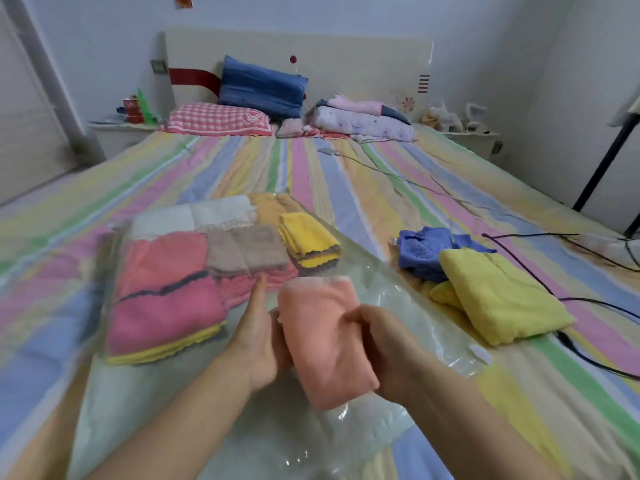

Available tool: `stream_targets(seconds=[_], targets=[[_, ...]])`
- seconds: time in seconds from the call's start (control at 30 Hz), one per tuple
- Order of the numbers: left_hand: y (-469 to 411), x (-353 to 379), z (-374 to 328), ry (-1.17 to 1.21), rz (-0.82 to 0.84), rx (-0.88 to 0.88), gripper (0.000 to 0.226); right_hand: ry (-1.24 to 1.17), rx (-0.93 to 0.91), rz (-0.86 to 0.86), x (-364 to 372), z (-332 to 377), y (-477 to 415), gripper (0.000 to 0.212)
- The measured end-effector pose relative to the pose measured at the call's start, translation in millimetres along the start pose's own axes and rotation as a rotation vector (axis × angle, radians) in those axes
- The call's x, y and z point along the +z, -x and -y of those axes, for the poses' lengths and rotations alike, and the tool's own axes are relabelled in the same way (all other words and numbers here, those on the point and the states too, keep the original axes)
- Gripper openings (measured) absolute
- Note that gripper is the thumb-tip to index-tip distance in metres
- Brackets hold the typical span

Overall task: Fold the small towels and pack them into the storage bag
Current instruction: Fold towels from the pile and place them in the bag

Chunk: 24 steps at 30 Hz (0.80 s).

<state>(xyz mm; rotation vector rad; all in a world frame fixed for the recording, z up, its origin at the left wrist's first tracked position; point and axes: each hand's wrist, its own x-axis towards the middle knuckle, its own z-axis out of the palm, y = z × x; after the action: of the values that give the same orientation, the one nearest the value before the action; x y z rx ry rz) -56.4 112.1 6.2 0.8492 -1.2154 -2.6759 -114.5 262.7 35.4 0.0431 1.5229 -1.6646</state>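
Snagging risk: my left grip point(256, 337) and right grip point(379, 344) clutch the folded salmon-pink towel point(322, 327); clear plastic storage bag point(398, 306) at 1 o'clock seems slack.

No writing here can be read.
The pink checked pillow point(216, 119) just in front of the headboard point(346, 64) bears only a rabbit emblem point(250, 117), without letters; the orange scrap point(183, 1) above the headboard is too blurred.
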Motion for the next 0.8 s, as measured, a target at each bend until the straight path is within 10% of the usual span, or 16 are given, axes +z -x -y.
stream_targets(seconds=[0.3,0.47,0.57,0.67,0.8], targets=[[40.8,-30.0,1.2,-0.211,0.168,-0.031,0.059,0.212,-0.234,0.097,30.9,-28.5,-9.2,0.025],[49.4,-36.1,2.1,-0.282,0.058,-0.03,0.043,0.95,-0.671,-0.402,32.5,-46.4,-14.1,0.029],[52.1,-36.2,-2.1,-0.299,0.063,-0.004,0.041,0.566,-0.52,-0.182,28.2,-46.5,-7.3,0.061],[56.9,-27.8,-4.3,-0.399,0.099,0.01,0.039,0.073,-0.152,0.257,21.5,-47.8,6.5,0.051],[50.0,-13.7,4.0,-0.728,-0.071,0.287,0.036,-0.053,-0.049,0.367,7.3,-59.2,12.0,0.053]])
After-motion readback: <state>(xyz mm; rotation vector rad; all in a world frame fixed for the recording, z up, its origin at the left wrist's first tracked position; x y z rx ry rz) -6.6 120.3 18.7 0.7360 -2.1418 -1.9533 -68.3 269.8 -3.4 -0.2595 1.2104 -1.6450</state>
